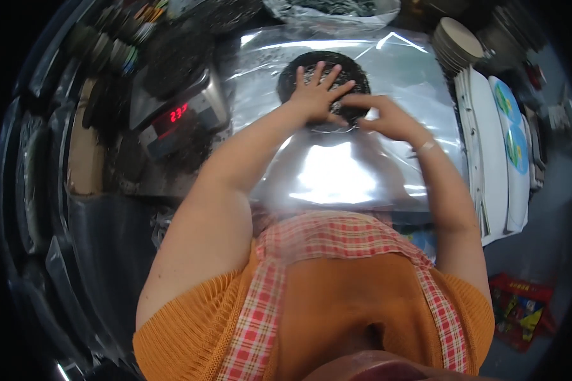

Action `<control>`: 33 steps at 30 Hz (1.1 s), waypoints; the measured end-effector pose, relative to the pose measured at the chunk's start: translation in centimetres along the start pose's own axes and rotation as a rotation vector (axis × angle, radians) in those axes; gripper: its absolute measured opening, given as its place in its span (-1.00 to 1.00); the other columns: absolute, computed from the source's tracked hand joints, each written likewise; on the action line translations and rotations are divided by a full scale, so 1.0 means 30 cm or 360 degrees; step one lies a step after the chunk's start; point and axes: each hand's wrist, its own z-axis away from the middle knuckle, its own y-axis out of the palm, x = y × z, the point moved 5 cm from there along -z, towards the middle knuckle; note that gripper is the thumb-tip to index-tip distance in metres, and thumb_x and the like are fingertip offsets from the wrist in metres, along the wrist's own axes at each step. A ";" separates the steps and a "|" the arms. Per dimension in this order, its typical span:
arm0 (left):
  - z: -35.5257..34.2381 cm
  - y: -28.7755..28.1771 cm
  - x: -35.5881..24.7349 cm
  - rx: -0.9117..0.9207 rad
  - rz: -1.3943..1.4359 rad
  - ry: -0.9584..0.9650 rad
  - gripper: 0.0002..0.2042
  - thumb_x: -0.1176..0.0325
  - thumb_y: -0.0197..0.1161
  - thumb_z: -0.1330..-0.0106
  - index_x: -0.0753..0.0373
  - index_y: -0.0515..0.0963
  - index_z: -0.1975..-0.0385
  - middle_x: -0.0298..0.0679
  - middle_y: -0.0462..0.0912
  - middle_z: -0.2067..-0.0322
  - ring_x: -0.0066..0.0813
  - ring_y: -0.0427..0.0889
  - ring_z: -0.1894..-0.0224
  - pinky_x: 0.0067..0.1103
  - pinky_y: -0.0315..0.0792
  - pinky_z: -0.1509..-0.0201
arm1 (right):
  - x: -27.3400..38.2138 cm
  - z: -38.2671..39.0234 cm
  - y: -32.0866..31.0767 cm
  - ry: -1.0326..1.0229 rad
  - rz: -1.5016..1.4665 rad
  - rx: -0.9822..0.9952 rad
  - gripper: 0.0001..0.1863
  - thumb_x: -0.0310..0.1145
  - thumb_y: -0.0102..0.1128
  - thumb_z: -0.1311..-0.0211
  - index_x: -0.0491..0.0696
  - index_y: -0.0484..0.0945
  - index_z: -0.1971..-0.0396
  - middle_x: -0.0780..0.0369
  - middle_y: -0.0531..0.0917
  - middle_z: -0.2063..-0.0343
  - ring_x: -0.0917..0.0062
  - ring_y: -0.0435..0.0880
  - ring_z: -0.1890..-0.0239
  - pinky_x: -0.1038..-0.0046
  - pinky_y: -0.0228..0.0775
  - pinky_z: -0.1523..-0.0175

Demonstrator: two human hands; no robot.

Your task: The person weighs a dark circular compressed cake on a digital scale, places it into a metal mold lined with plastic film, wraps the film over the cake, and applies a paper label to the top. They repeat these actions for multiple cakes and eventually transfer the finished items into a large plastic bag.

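A dark, round, flattened mass (293, 79) with a rough surface rests on the shiny metal sheet (260, 76) at the upper middle. My left hand (316, 95) is spread over this mass, its fingers apart and lying on the top. At the mass's lower right side is my right hand (391, 117), slightly blurred, with thumb and fingers apart and curved toward the rim; I cannot tell exactly what its fingertips touch. The middle of the mass is hidden under my left hand.
A digital scale (206, 105) with dark material on it stands left, beside a cardboard piece (82, 146). Behind lies a plastic bag (330, 9) of dark material. At right are stacked round discs (457, 41) and white sheets (480, 159), with a red packet (521, 298) lower down.
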 end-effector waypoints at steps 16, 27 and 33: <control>0.394 -0.173 -0.360 0.0352 0.2175 0.0623 -0.61 0.01 0.07 -0.21 0.18 0.50 0.15 -0.17 0.53 0.14 -0.30 0.52 0.14 -0.44 0.40 0.10 | -0.149 0.034 0.105 -0.0467 -0.0195 -0.0967 0.13 -0.17 0.54 0.42 -0.11 0.05 -0.24 0.05 0.20 -0.19 0.29 0.13 -0.26 0.37 -0.01 -0.30; 0.191 -0.075 0.091 -0.0224 0.1273 -0.0659 -0.29 0.11 0.30 0.04 0.22 0.19 -0.13 0.04 0.52 0.14 -0.06 0.50 0.06 -0.35 0.37 0.00 | -0.030 -0.199 0.133 0.0328 0.0910 0.0012 -0.74 -0.18 0.23 0.18 -0.05 0.56 0.53 0.10 0.60 0.53 0.23 0.59 0.40 0.29 0.39 0.25; 0.123 -0.039 0.054 -0.0042 0.0893 -0.0501 -0.72 0.28 0.25 0.00 0.27 0.49 0.30 -0.03 0.59 0.30 -0.06 0.57 0.22 -0.33 0.43 0.14 | 0.035 -0.121 0.037 -0.0196 0.0084 -0.0993 -0.35 -0.17 0.40 0.24 -0.06 0.43 0.05 0.11 0.52 0.15 0.19 0.49 0.08 0.35 0.31 -0.04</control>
